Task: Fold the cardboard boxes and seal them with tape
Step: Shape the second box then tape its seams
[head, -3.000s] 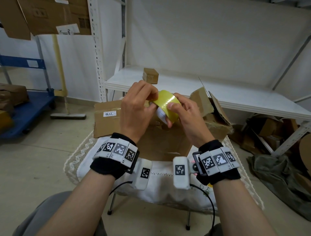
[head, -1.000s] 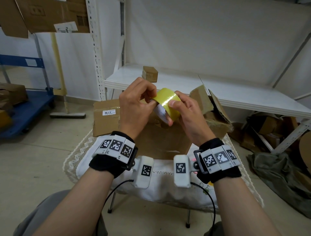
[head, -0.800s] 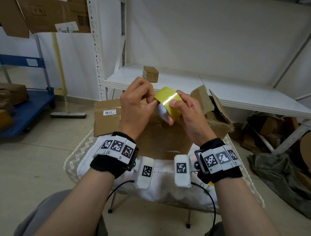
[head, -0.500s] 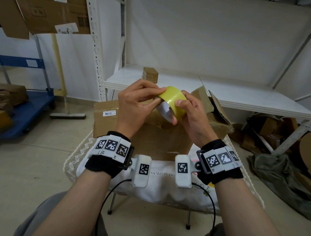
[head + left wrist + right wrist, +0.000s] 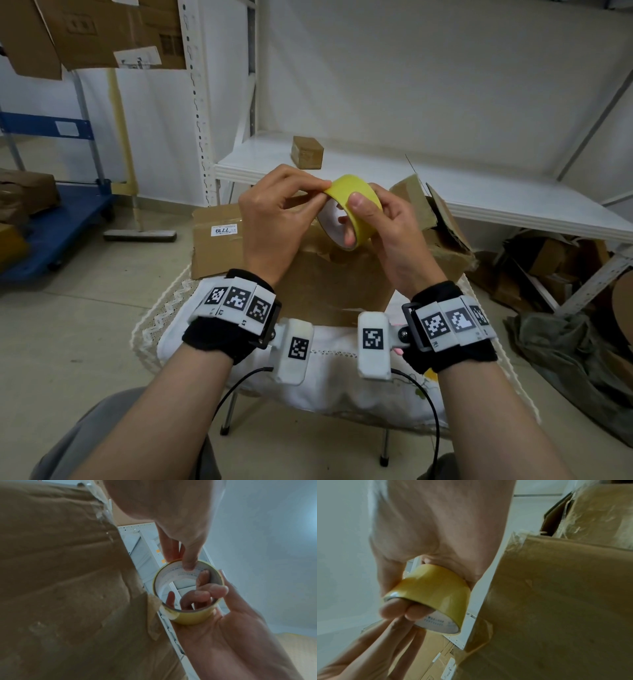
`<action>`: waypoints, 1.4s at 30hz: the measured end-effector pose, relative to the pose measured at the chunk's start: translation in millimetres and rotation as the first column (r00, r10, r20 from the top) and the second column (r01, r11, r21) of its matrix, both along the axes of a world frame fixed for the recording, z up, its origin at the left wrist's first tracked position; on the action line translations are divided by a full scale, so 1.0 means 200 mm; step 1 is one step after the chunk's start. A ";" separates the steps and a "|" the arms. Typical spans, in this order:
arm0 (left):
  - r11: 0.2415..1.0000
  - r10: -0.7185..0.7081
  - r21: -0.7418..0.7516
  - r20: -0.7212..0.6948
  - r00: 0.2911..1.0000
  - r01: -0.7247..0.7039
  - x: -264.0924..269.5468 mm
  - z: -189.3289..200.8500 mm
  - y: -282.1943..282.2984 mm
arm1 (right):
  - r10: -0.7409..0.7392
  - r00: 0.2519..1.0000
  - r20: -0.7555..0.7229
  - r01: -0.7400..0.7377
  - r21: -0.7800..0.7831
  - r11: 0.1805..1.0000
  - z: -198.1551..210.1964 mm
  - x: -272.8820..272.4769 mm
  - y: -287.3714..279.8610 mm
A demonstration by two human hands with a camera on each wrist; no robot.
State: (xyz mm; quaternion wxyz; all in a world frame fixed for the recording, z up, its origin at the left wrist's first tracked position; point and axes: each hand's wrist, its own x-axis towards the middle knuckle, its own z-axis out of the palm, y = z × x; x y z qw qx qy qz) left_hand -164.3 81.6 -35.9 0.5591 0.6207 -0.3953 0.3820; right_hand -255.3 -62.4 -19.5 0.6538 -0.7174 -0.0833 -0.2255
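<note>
The roll of yellow tape point(image 5: 356, 202) was held up in front of the chest, above the cardboard box point(image 5: 329, 284) that stood on a cloth-covered stool point(image 5: 329, 380). The roll was gripped by the right hand point(image 5: 387, 236): the thumb was laid across the outer yellow face, and in the left wrist view the fingers point(image 5: 204, 593) were seen hooked through the white core. The left hand point(image 5: 274, 219) was closed at the upper left edge of the roll, where the rim was pinched between thumb and fingertips; whether a loose tape end was caught there could not be told. In the right wrist view the roll point(image 5: 433, 592) was seen from below, with fingertips showing at its open end and the brown box side point(image 5: 556, 601) just beside it, its old clear tape wrinkled at the corner.

Behind the box, a second carton with a white label point(image 5: 219, 236) lay on the floor, and a crumpled open carton point(image 5: 442, 240) stood to the right. A small brown box point(image 5: 307, 151) sat on the white shelf point(image 5: 479, 192). A blue cart point(image 5: 51, 219) was seen at the far left.
</note>
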 end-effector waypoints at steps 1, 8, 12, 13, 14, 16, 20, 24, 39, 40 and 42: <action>1.000 0.017 0.008 0.003 1.000 -0.017 0.00 0.00 0.00 | -0.002 1.000 -0.002 0.002 0.000 1.000 0.00 0.00 0.00; 0.979 0.012 0.203 -0.002 1.000 -0.012 0.02 0.00 -0.02 | 0.006 1.000 -0.008 -0.006 0.001 1.000 0.01 -0.02 -0.01; 0.970 0.023 0.243 -0.004 1.000 -0.022 0.02 -0.01 -0.04 | 0.021 1.000 -0.006 -0.020 0.025 0.999 0.01 -0.03 -0.01; 0.970 0.032 0.242 0.002 0.999 -0.032 0.02 -0.01 -0.04 | 0.022 1.000 -0.006 -0.022 0.032 0.999 0.01 -0.03 -0.01; 0.969 0.043 0.241 0.009 0.999 -0.044 0.02 -0.01 -0.04 | 0.024 1.000 -0.006 -0.024 0.035 0.999 0.01 -0.03 -0.01; 0.967 0.066 0.244 0.024 0.998 -0.070 0.02 -0.01 -0.04 | 0.029 1.000 -0.004 -0.028 0.037 0.999 0.00 -0.03 -0.01; 0.969 0.078 0.233 0.038 0.996 -0.085 0.02 -0.01 -0.04 | 0.021 1.000 -0.010 -0.020 0.024 1.000 0.00 -0.02 0.00; 0.966 0.055 0.251 0.044 0.998 -0.065 0.03 0.00 -0.04 | 0.015 1.000 -0.009 -0.014 0.025 1.000 0.00 -0.02 0.01; 0.979 0.049 0.199 0.010 0.999 -0.050 0.00 0.00 -0.04 | 0.026 1.000 -0.015 -0.026 0.053 0.998 -0.01 -0.01 0.00; 0.978 0.048 0.201 0.009 0.999 -0.049 0.00 0.00 -0.04 | 0.029 0.999 -0.014 -0.028 0.051 0.998 -0.01 -0.01 0.00; 0.977 0.045 0.209 0.007 0.999 -0.045 0.00 0.00 -0.04 | 0.024 1.000 -0.017 -0.023 0.048 0.999 0.00 -0.01 0.00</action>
